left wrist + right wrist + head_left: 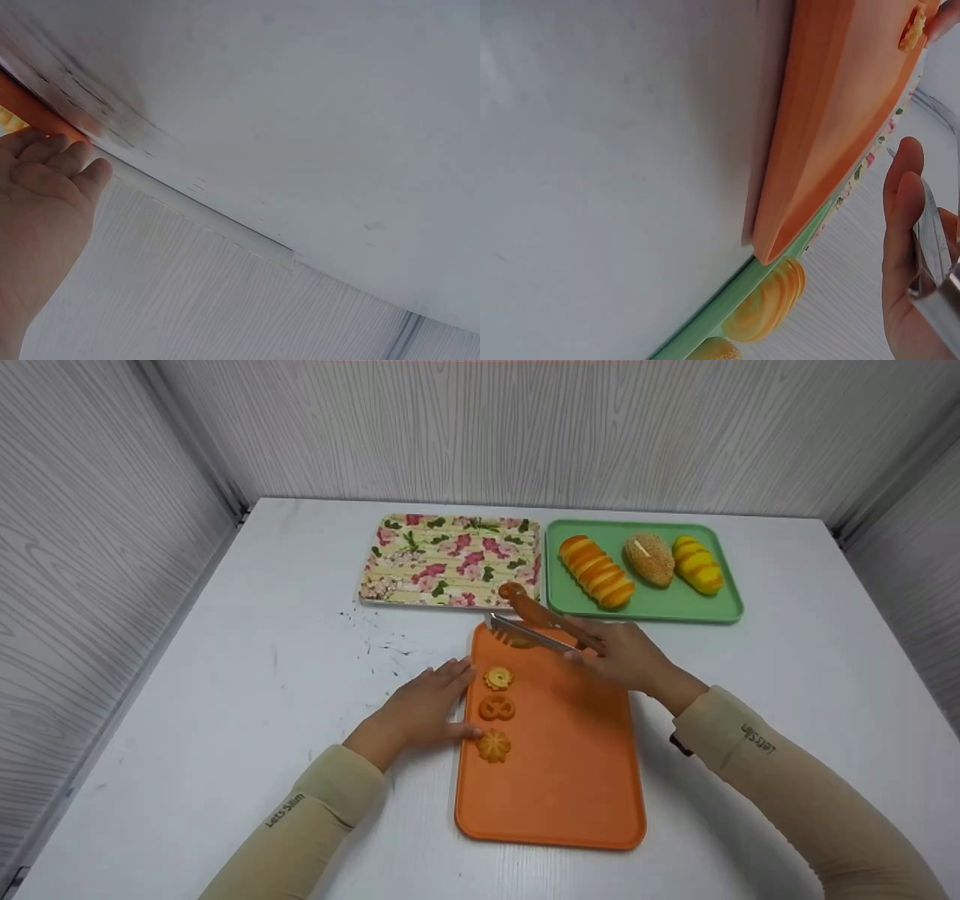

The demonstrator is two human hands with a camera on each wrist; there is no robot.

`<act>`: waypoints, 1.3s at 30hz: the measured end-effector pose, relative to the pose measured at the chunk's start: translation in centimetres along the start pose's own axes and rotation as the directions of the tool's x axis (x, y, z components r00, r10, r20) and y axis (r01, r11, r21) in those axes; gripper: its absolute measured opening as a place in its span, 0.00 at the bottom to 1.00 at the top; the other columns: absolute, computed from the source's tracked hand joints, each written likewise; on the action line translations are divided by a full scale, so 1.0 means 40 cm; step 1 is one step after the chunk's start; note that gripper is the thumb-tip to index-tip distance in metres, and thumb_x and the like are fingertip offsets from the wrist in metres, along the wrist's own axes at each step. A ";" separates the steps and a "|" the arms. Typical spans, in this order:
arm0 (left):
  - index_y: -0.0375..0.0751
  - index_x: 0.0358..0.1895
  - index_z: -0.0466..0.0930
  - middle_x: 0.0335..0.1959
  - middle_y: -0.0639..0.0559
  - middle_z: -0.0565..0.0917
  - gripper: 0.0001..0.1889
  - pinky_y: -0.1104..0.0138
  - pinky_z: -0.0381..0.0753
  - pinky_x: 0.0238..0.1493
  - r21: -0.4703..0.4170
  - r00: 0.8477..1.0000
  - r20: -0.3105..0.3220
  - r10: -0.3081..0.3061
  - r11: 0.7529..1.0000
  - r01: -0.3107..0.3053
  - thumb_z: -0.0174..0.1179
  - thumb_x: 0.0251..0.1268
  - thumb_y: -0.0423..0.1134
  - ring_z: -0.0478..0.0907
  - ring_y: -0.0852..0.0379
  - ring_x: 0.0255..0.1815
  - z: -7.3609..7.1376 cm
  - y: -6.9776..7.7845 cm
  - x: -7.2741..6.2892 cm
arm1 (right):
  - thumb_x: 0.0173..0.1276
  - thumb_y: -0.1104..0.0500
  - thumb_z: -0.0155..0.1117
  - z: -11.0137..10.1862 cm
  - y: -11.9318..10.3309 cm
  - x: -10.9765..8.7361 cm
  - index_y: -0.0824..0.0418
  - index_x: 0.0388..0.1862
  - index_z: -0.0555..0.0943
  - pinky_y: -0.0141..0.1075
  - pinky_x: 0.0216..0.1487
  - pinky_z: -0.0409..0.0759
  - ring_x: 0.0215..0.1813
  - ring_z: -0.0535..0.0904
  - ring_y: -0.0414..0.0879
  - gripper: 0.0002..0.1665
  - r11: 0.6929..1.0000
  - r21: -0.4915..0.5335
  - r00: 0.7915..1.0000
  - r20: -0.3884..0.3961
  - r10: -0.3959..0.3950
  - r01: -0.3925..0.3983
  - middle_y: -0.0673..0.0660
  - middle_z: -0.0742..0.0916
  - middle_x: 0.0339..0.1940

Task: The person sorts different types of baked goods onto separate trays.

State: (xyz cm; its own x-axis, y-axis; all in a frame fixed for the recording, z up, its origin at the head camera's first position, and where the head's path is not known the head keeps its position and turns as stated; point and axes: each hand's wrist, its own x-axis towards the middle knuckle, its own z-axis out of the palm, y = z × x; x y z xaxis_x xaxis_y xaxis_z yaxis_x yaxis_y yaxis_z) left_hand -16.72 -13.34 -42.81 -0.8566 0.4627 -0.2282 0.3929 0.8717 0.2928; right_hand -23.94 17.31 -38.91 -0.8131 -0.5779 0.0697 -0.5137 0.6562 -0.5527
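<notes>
My right hand [622, 654] grips a pair of metal tongs [536, 634] over the far end of the orange tray [570, 802]. The tongs' arms are spread, one tip low over a partly hidden cookie [525, 642], the other raised with an orange-brown look. Whether they touch the cookie I cannot tell. Down the tray's left side lie a round scalloped cookie [498, 678], a pretzel-shaped cookie [496, 707] and a flower-shaped cookie [494, 746]. My left hand [424, 706] rests at the tray's left edge, fingers extended, its thumb beside the flower-shaped cookie.
Behind the orange tray lies a floral tray [450, 561]. A green tray [679, 604] to its right carries a striped loaf [597, 572], a seeded bun [649, 559] and a yellow loaf [697, 565]. Wood-grain panels [525, 435] enclose the white table [247, 675].
</notes>
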 end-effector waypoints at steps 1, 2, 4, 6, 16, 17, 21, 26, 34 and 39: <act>0.46 0.77 0.46 0.77 0.53 0.45 0.52 0.60 0.44 0.72 0.000 1.000 0.001 -0.001 1.000 0.001 0.53 0.56 0.71 0.42 0.55 0.76 0.000 0.000 0.000 | 0.68 0.45 0.61 0.001 0.001 -0.004 0.51 0.71 0.68 0.38 0.20 0.65 0.16 0.69 0.42 0.34 1.000 0.001 1.000 0.010 -0.002 0.002 0.54 0.87 0.40; 0.45 0.77 0.46 0.77 0.53 0.46 0.52 0.60 0.44 0.72 0.002 1.000 0.000 -0.001 1.000 0.001 0.53 0.56 0.71 0.42 0.54 0.76 0.000 0.000 0.000 | 0.67 0.46 0.62 0.001 0.002 -0.009 0.51 0.71 0.68 0.38 0.20 0.65 0.16 0.68 0.42 0.34 1.000 0.004 1.000 0.021 -0.005 0.005 0.54 0.87 0.40; 0.46 0.77 0.45 0.77 0.54 0.45 0.52 0.60 0.44 0.72 0.002 1.000 0.003 -0.002 1.000 0.002 0.53 0.56 0.71 0.42 0.55 0.76 0.000 0.000 -0.001 | 0.67 0.46 0.62 0.002 0.003 -0.017 0.50 0.71 0.67 0.37 0.20 0.65 0.15 0.67 0.42 0.34 1.000 0.000 0.999 0.043 -0.013 0.013 0.53 0.87 0.39; 0.47 0.77 0.45 0.77 0.54 0.45 0.52 0.60 0.44 0.72 -0.002 1.000 0.007 -0.005 1.000 0.005 0.53 0.55 0.71 0.41 0.55 0.76 0.000 0.000 -0.001 | 0.67 0.46 0.62 0.003 -0.001 -0.025 0.48 0.72 0.66 0.37 0.21 0.66 0.15 0.67 0.42 0.35 1.000 0.002 0.998 0.064 -0.015 0.014 0.53 0.87 0.39; 0.45 0.77 0.45 0.77 0.54 0.45 0.52 0.60 0.44 0.72 0.008 1.000 0.017 -0.001 1.000 0.001 0.53 0.56 0.71 0.41 0.55 0.76 -0.001 0.001 -0.002 | 0.66 0.42 0.62 0.014 -0.013 -0.050 0.52 0.70 0.70 0.36 0.22 0.68 0.15 0.66 0.39 0.35 0.998 0.057 0.991 0.131 -0.020 0.013 0.50 0.87 0.37; 0.45 0.77 0.46 0.77 0.54 0.45 0.52 0.60 0.44 0.72 0.010 1.000 0.016 0.002 1.000 -0.003 0.52 0.56 0.71 0.41 0.55 0.76 -0.001 0.001 -0.003 | 0.66 0.43 0.62 0.015 -0.014 -0.050 0.52 0.70 0.69 0.36 0.22 0.68 0.15 0.67 0.39 0.35 0.998 0.057 0.990 0.137 -0.028 0.020 0.50 0.87 0.38; 0.44 0.77 0.45 0.77 0.53 0.44 0.52 0.59 0.44 0.72 0.023 1.000 0.010 0.016 1.000 -0.016 0.51 0.57 0.71 0.40 0.55 0.76 0.000 0.000 -0.003 | 0.66 0.44 0.62 0.019 -0.013 -0.051 0.54 0.69 0.69 0.37 0.24 0.69 0.16 0.69 0.40 0.35 0.998 0.043 0.988 0.146 -0.054 0.049 0.51 0.88 0.39; 0.44 0.77 0.45 0.77 0.53 0.44 0.52 0.59 0.45 0.72 0.023 1.000 0.006 0.015 1.000 -0.015 0.51 0.57 0.72 0.41 0.54 0.76 0.001 -0.002 -0.002 | 0.66 0.44 0.63 0.023 -0.013 -0.050 0.52 0.69 0.70 0.37 0.27 0.68 0.20 0.70 0.39 0.34 0.997 0.025 0.985 0.158 -0.076 0.073 0.51 0.87 0.40; 0.44 0.76 0.48 0.77 0.52 0.47 0.51 0.58 0.46 0.72 0.010 1.000 -0.009 0.016 1.000 -0.016 0.54 0.57 0.70 0.43 0.54 0.76 0.000 -0.001 -0.002 | 0.66 0.44 0.62 0.030 -0.013 -0.051 0.53 0.68 0.71 0.37 0.27 0.73 0.24 0.75 0.39 0.34 0.994 0.046 0.981 0.160 -0.110 0.104 0.52 0.87 0.41; 0.42 0.76 0.48 0.77 0.51 0.46 0.51 0.58 0.45 0.72 0.017 1.000 -0.005 0.026 1.000 -0.026 0.53 0.58 0.70 0.42 0.53 0.76 -0.001 -0.001 -0.003 | 0.66 0.45 0.64 0.034 -0.015 -0.052 0.52 0.68 0.71 0.38 0.30 0.77 0.27 0.79 0.40 0.33 0.994 0.029 0.982 0.153 -0.110 0.107 0.52 0.87 0.41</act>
State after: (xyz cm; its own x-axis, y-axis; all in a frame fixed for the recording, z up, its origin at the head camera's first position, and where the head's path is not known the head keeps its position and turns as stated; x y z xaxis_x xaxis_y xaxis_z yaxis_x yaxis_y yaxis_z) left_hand -16.65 -13.42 -42.75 -0.8479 0.4842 -0.2160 0.4204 0.8622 0.2825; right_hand -21.58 17.45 -39.85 -0.7002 -0.7140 0.0026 -0.5895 0.5760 -0.5663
